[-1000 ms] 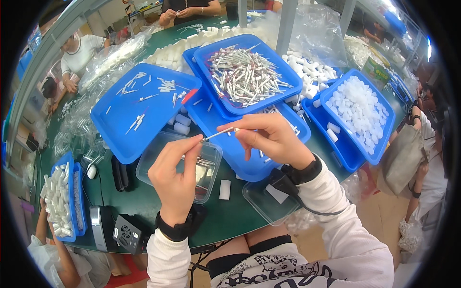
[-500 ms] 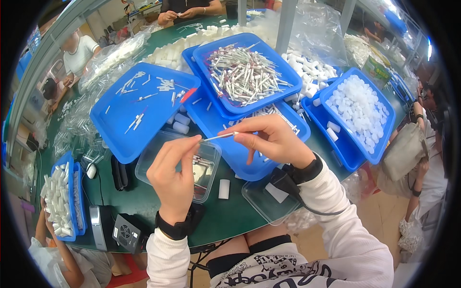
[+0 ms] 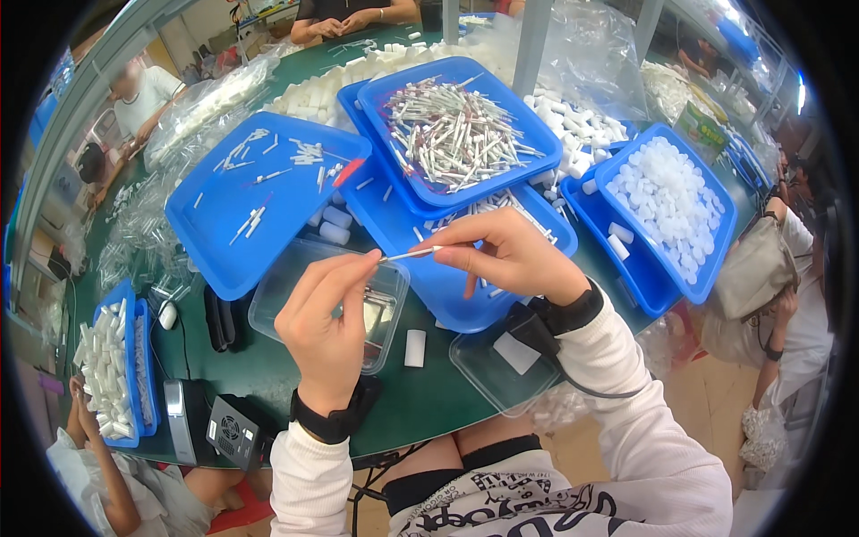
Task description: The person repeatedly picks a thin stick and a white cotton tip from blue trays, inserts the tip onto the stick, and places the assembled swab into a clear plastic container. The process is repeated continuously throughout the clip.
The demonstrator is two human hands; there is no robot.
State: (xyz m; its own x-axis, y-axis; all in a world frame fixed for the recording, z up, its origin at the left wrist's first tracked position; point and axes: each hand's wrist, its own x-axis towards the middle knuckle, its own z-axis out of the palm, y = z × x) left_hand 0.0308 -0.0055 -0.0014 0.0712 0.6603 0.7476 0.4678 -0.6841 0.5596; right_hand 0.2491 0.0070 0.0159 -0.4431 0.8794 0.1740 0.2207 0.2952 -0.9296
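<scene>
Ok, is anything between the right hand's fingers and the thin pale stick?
Nothing visible: the right hand pinches one end of the thin pale stick directly, and the left hand the other.

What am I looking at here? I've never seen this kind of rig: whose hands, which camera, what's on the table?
There is no machine: a person works with bare hands. The view comes from a fisheye camera worn on the head, looking down, so straight edges bend toward the rim. The left hand and right hand hold a thin white stick between them, near its ends. On the green table, one blue tray is heaped with thin sticks, and another at right holds whitish discs. Closer in are a clear plastic box and a short white cylinder.
</scene>
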